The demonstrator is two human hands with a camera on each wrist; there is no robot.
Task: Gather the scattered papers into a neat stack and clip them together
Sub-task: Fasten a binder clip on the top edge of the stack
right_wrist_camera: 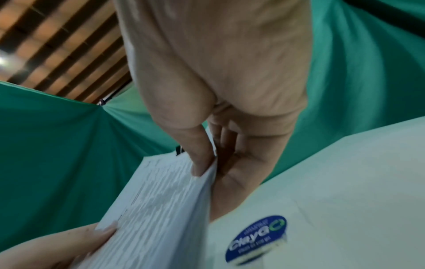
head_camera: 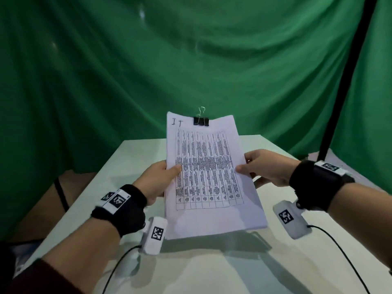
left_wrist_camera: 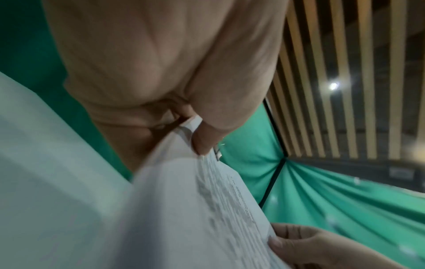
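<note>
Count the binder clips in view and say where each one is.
1: a black binder clip clamped on the far top edge of the paper stack. Others may be hidden beneath it.
</note>
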